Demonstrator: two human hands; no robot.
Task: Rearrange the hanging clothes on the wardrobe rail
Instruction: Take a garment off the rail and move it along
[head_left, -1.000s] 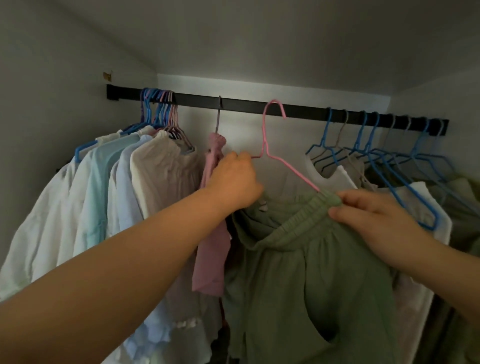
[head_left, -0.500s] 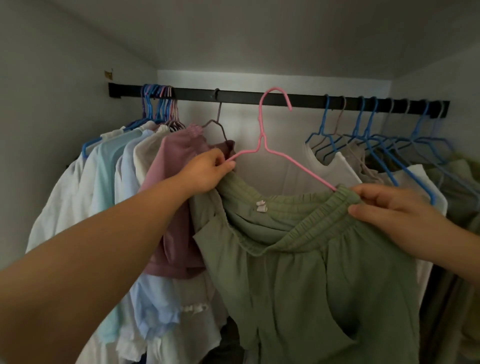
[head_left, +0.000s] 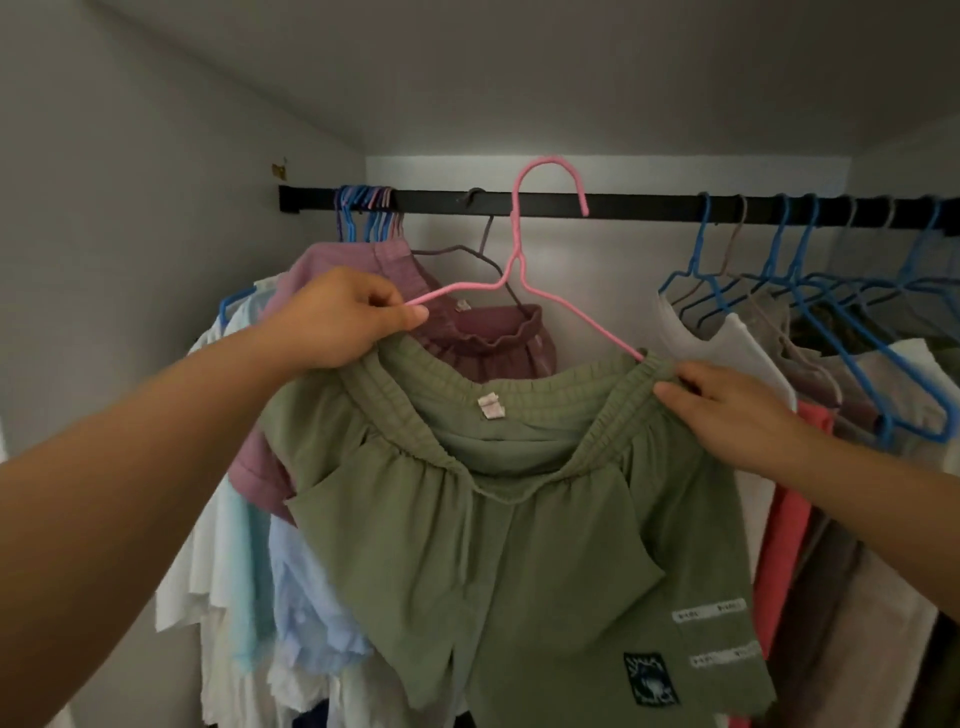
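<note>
Green shorts (head_left: 519, 530) hang from a pink hanger (head_left: 524, 249) whose hook stands in front of the black rail (head_left: 623, 207), its top above the rail. My left hand (head_left: 337, 317) pinches the hanger's left arm together with the left end of the waistband. My right hand (head_left: 727, 410) grips the right end of the waistband. Behind them, mauve shorts (head_left: 483, 338) hang on a dark hanger (head_left: 483, 244) hooked on the rail.
White, pale blue and lilac garments (head_left: 249, 545) crowd the rail's left end by the side wall (head_left: 130, 260). To the right hang blue hangers (head_left: 810, 291) with white, coral and brown clothes (head_left: 810, 519). The closet ceiling (head_left: 519, 78) is low.
The green shorts and pink hanger have risen and come toward me, the hook now topping the rail. The mauve shorts have swung to face me. Both hands moved up with the waistband.
</note>
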